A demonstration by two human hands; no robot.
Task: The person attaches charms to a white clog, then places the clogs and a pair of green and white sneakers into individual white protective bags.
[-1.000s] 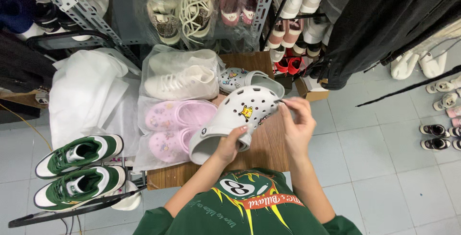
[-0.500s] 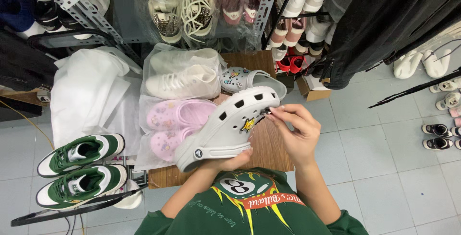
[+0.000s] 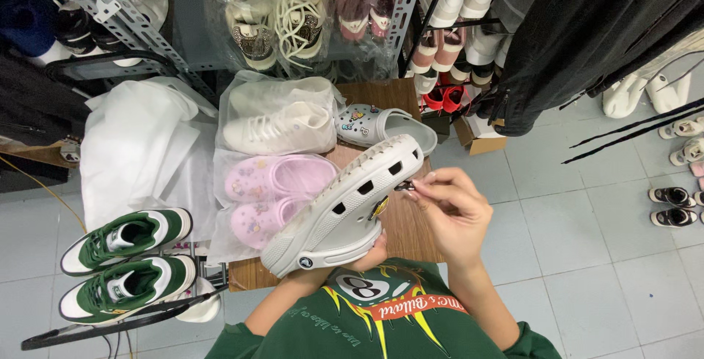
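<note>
Left hand cups the pale grey perforated foam clog from beneath, grip closed on it, tilted above the small wooden bench. Right hand pinches a tiny dark charm against the clog's upper edge. Pink foam clogs in a clear bag crowd the bench's left side; bare tiled floor opens to the right.

Left hand cupped palm-up, mostly hidden — right hand raised, fingertips pinched together.
</note>
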